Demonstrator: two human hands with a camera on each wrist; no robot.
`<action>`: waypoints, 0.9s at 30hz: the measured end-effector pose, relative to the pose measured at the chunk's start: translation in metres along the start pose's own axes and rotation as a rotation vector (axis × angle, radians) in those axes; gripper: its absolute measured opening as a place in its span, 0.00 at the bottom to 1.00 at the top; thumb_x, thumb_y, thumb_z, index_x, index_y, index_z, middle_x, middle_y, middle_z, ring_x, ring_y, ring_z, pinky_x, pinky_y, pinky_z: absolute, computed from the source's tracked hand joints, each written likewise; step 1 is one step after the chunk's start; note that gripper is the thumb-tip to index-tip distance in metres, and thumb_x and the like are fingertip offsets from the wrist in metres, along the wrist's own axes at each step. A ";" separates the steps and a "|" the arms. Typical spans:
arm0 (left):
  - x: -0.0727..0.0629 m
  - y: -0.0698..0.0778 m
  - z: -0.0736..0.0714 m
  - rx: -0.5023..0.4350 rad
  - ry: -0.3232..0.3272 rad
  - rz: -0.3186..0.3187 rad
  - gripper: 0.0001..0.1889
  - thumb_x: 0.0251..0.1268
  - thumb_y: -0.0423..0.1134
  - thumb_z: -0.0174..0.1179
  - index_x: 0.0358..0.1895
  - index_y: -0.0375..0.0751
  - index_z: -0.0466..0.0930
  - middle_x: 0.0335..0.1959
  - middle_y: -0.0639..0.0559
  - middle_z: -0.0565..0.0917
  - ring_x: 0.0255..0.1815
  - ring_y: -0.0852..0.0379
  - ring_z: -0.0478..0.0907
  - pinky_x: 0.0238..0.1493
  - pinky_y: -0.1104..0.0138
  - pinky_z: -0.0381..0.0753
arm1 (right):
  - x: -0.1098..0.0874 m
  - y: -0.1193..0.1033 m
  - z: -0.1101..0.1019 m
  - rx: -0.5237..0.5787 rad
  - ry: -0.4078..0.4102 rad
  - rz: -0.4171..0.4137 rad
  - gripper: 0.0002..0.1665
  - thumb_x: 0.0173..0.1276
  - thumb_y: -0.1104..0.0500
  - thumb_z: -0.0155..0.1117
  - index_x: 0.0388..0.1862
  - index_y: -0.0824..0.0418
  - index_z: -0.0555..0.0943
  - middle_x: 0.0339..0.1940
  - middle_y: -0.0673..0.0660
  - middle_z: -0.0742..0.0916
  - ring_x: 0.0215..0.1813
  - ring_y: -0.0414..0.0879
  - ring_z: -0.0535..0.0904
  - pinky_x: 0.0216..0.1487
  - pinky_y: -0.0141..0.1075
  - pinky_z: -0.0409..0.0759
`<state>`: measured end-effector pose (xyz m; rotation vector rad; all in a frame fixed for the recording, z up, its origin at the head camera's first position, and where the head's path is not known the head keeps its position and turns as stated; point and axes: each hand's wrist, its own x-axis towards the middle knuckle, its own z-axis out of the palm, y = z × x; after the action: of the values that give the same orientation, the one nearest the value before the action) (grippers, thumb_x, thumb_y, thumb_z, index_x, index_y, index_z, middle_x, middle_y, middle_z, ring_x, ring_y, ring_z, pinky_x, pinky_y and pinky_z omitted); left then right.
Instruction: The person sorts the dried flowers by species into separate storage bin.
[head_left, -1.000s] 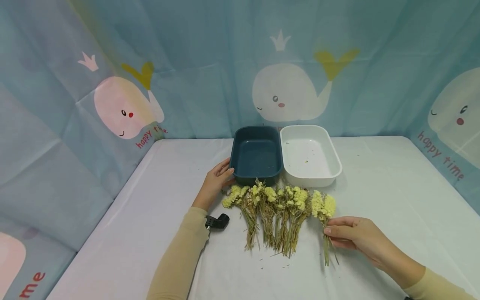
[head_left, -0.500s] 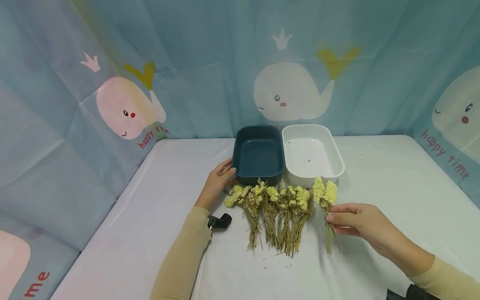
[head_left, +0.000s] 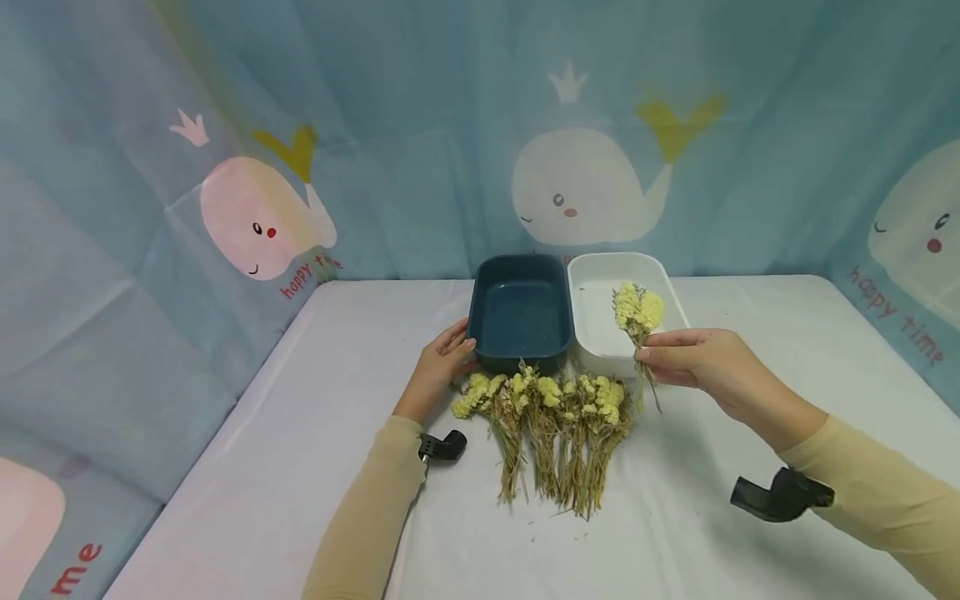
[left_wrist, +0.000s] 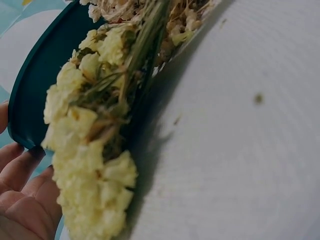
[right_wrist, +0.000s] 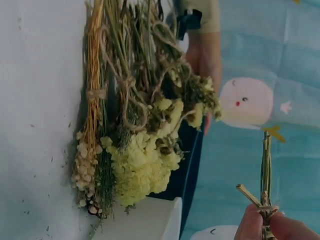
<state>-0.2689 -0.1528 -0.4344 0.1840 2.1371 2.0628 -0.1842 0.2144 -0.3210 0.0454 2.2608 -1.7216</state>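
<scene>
In the head view, my right hand (head_left: 716, 367) pinches the stems of a small bunch of dried yellow flowers (head_left: 637, 312), holding it heads up over the front of a white bin (head_left: 600, 362). The right wrist view shows thumb and finger on the tied stems (right_wrist: 266, 175). My left hand (head_left: 435, 371) rests its fingers against the left side of a dark blue bin (head_left: 517, 364) near its front corner. Several more dried flower bunches (head_left: 558, 433) lie side by side in front of the bins; some carry twine (right_wrist: 127, 90) ties.
The two bins stand touching near the back of a white-covered table (head_left: 315, 467). A whale-print curtain (head_left: 420, 167) hangs behind and at both sides. Black wrist mounts (head_left: 783, 494) stick out from both forearms. Small bits of plant litter lie on the cloth.
My right hand has lifted the flower bunch off the table and carried it forward and slightly left, over the white bin. My left hand has stayed at the blue bin.
</scene>
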 end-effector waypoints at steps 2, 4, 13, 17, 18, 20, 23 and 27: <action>-0.001 -0.001 0.002 0.002 -0.001 0.001 0.30 0.76 0.45 0.55 0.78 0.53 0.59 0.79 0.50 0.61 0.77 0.50 0.64 0.70 0.55 0.77 | 0.006 -0.001 0.001 0.001 0.000 0.006 0.39 0.67 0.51 0.71 0.67 0.74 0.71 0.34 0.38 0.90 0.40 0.31 0.87 0.48 0.26 0.87; -0.002 -0.003 0.004 0.003 -0.003 -0.002 0.30 0.77 0.44 0.55 0.78 0.52 0.58 0.79 0.50 0.61 0.77 0.50 0.64 0.70 0.55 0.78 | 0.011 -0.002 0.002 0.005 0.000 0.010 0.39 0.67 0.51 0.70 0.68 0.75 0.70 0.33 0.38 0.90 0.39 0.30 0.87 0.48 0.25 0.87; 0.000 -0.003 0.006 -0.011 -0.010 0.028 0.30 0.77 0.42 0.54 0.78 0.50 0.58 0.78 0.47 0.62 0.76 0.47 0.66 0.71 0.52 0.77 | 0.034 -0.008 -0.005 0.023 0.027 0.016 0.33 0.67 0.54 0.70 0.64 0.72 0.74 0.31 0.37 0.89 0.37 0.29 0.86 0.48 0.25 0.87; 0.000 -0.002 0.004 0.011 -0.005 0.029 0.29 0.78 0.42 0.53 0.78 0.51 0.59 0.78 0.49 0.63 0.76 0.49 0.66 0.70 0.53 0.77 | 0.043 -0.010 -0.004 0.030 0.019 0.009 0.37 0.69 0.55 0.69 0.68 0.75 0.69 0.30 0.36 0.88 0.37 0.28 0.86 0.47 0.24 0.87; 0.000 -0.001 0.003 0.016 -0.004 0.029 0.29 0.78 0.42 0.53 0.78 0.52 0.59 0.78 0.49 0.63 0.76 0.49 0.66 0.70 0.54 0.78 | 0.045 -0.010 -0.003 0.031 0.017 0.011 0.37 0.69 0.55 0.68 0.68 0.76 0.69 0.30 0.36 0.88 0.37 0.28 0.86 0.47 0.24 0.87; -0.001 -0.001 0.002 0.026 -0.007 0.028 0.29 0.78 0.42 0.53 0.78 0.51 0.58 0.78 0.50 0.63 0.76 0.50 0.66 0.70 0.54 0.78 | 0.050 -0.009 -0.002 0.049 0.014 0.021 0.37 0.69 0.56 0.68 0.69 0.76 0.68 0.30 0.36 0.88 0.36 0.28 0.86 0.46 0.24 0.87; -0.003 0.003 0.001 0.028 -0.018 0.023 0.30 0.78 0.43 0.53 0.79 0.50 0.57 0.79 0.48 0.62 0.77 0.49 0.65 0.71 0.53 0.77 | 0.058 -0.008 0.000 0.071 0.023 0.029 0.36 0.69 0.58 0.67 0.69 0.76 0.67 0.29 0.37 0.87 0.35 0.29 0.86 0.46 0.24 0.87; -0.003 0.004 0.002 0.029 -0.017 0.021 0.30 0.78 0.44 0.54 0.79 0.50 0.57 0.79 0.49 0.61 0.77 0.49 0.65 0.71 0.52 0.76 | 0.065 -0.009 0.001 0.075 0.040 0.033 0.35 0.70 0.59 0.67 0.69 0.76 0.67 0.28 0.37 0.87 0.34 0.28 0.86 0.46 0.24 0.87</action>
<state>-0.2651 -0.1513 -0.4302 0.2276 2.1659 2.0350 -0.2482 0.2012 -0.3289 0.1331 2.2098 -1.8035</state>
